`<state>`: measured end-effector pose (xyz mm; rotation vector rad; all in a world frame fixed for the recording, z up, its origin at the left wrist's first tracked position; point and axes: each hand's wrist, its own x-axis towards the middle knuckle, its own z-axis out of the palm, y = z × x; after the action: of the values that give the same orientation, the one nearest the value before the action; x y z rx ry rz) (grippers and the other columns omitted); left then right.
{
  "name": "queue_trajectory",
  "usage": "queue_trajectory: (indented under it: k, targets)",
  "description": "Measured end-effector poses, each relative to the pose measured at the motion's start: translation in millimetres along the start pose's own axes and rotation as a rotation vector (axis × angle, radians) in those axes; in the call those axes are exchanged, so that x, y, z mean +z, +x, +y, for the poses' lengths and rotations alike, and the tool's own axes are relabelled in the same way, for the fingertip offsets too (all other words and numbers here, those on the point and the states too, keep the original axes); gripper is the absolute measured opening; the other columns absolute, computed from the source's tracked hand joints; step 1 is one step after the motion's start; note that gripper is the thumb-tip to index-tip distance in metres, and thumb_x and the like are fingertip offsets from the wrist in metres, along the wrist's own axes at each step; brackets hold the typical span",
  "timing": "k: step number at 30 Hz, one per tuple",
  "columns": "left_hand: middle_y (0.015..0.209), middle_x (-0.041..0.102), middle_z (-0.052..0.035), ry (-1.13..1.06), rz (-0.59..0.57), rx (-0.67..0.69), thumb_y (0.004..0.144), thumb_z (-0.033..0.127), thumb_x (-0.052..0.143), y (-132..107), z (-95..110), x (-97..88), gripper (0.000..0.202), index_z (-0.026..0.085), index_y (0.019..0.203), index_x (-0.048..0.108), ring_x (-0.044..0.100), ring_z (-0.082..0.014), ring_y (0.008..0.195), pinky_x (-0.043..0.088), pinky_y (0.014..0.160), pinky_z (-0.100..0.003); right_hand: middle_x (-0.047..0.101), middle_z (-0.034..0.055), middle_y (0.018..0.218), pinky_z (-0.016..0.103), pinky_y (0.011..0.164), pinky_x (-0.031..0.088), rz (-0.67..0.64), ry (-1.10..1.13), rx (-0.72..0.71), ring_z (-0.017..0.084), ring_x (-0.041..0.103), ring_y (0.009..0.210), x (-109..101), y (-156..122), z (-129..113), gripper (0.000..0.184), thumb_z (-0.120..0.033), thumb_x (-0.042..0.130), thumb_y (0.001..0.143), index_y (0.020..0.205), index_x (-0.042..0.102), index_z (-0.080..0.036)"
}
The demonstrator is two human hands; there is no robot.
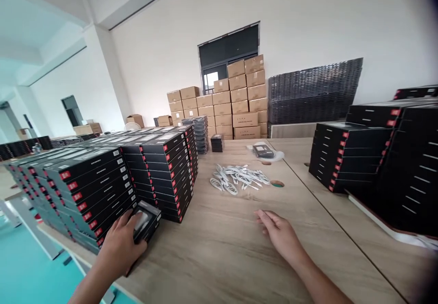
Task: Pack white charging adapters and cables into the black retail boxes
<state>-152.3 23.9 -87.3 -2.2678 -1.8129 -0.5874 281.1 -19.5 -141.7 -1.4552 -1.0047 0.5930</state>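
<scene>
My left hand (119,244) grips a small black box with a clear window (148,219) that rests on the wooden table (222,254) beside the stacks of black boxes with red tabs (102,180). My right hand (278,231) lies on the table with its fingers stretched out, holding nothing. Ahead of it lies a heap of coiled white cables (237,177).
More stacks of black boxes (376,158) fill the right side of the table. A small black pile (217,142) and a bagged item (264,150) sit at the far end. Cardboard cartons (232,103) and dark trays (313,89) stand against the back wall.
</scene>
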Motion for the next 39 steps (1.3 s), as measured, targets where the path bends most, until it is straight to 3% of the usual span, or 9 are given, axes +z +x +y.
queue_trajectory:
  k: [3, 6, 18, 21, 24, 26, 29, 34, 39]
  targets:
    - [0.132, 0.059, -0.0167, 0.0, -0.142, 0.019, 0.072, 0.022, 0.052, 11, -17, 15.6, 0.055, 0.009, 0.125, 0.059, 0.052, -0.0299, 0.127, 0.037, 0.111, -0.041, 0.077, 0.0118, 0.09, 0.035, 0.056, 0.057, -0.005, 0.007, 0.007, 0.031, 0.071, 0.082, -3, -2, -3, 0.039, -0.055, 0.061, 0.066, 0.076, 0.076, -0.02]
    - [0.135, 0.059, -0.0145, -0.012, -0.156, 0.039, 0.073, 0.024, 0.054, 11, -23, 24.6, 0.057, 0.011, 0.128, 0.056, 0.05, -0.0282, 0.13, 0.035, 0.112, -0.04, 0.077, 0.0108, 0.091, 0.035, 0.058, 0.057, -0.026, 0.017, 0.016, 0.03, 0.072, 0.083, -4, -2, -3, 0.036, -0.053, 0.061, 0.066, 0.076, 0.075, -0.021]
    - [0.138, 0.054, -0.017, 0.068, -0.21, 0.007, 0.064, 0.019, 0.056, 11, -14, 19.5, 0.067, 0.011, 0.13, 0.052, 0.048, -0.0305, 0.131, 0.035, 0.109, -0.042, 0.075, 0.0077, 0.072, 0.034, 0.054, 0.054, -0.06, -0.035, -0.066, 0.028, 0.071, 0.071, -5, -3, 6, 0.035, -0.049, 0.055, 0.074, 0.078, 0.076, -0.02]
    - [0.125, 0.065, -0.0112, -0.077, -0.204, 0.042, 0.063, 0.03, 0.064, 6, 31, 3.7, 0.055, 0.022, 0.118, 0.062, 0.056, -0.0335, 0.121, 0.039, 0.104, -0.045, 0.073, 0.0049, 0.067, 0.035, 0.058, 0.053, -0.029, -0.081, -0.129, 0.025, 0.069, 0.065, -2, -5, 7, 0.031, -0.044, 0.054, 0.078, 0.077, 0.075, -0.021]
    - [0.089, 0.074, -0.0023, -0.46, -0.409, 0.196, 0.071, 0.04, 0.064, 8, 116, -2.6, 0.034, 0.029, 0.102, 0.069, 0.068, -0.026, 0.085, 0.05, 0.082, -0.037, 0.072, 0.0045, 0.071, 0.035, 0.068, 0.052, -0.006, -0.156, -0.224, 0.024, 0.067, 0.07, 3, -7, 4, 0.024, -0.037, 0.054, 0.078, 0.069, 0.072, -0.023]
    - [0.075, 0.071, -0.0002, -0.801, -0.469, 0.324, 0.073, 0.037, 0.064, 18, 176, 8.9, 0.02, 0.027, 0.088, 0.072, 0.065, -0.0205, 0.072, 0.048, 0.068, -0.03, 0.069, 0.0045, 0.071, 0.035, 0.07, 0.051, -0.003, -0.21, -0.281, 0.023, 0.065, 0.071, 4, -9, 1, 0.022, -0.032, 0.054, 0.078, 0.063, 0.067, -0.023]
    - [0.069, 0.068, -0.0009, -1.067, -0.396, 0.233, 0.073, 0.031, 0.058, 43, 241, 48.2, 0.017, 0.02, 0.078, 0.071, 0.061, -0.0173, 0.064, 0.046, 0.063, -0.027, 0.064, 0.0055, 0.075, 0.035, 0.072, 0.05, 0.028, -0.315, -0.367, 0.023, 0.063, 0.074, -3, -13, 0, 0.022, -0.029, 0.051, 0.081, 0.062, 0.061, -0.024]
    - [0.069, 0.067, -0.0023, -1.23, -0.266, 0.073, 0.076, 0.025, 0.049, 64, 265, 113.9, 0.017, 0.019, 0.075, 0.065, 0.061, -0.0191, 0.07, 0.047, 0.07, -0.03, 0.063, 0.0043, 0.09, 0.032, 0.064, 0.052, 0.148, -0.52, -0.374, 0.022, 0.064, 0.071, -16, -6, 13, 0.009, -0.023, 0.056, 0.078, 0.085, 0.059, -0.026]
    - [0.07, 0.068, -0.0024, -1.35, -0.225, 0.038, 0.075, 0.025, 0.052, 63, 265, 129.9, 0.011, 0.022, 0.069, 0.061, 0.063, -0.0205, 0.072, 0.048, 0.072, -0.03, 0.064, 0.0039, 0.105, 0.031, 0.078, 0.051, 0.015, -0.594, -0.338, 0.022, 0.066, 0.088, 24, 40, 16, 0.031, -0.015, 0.054, 0.077, 0.103, 0.064, -0.027]
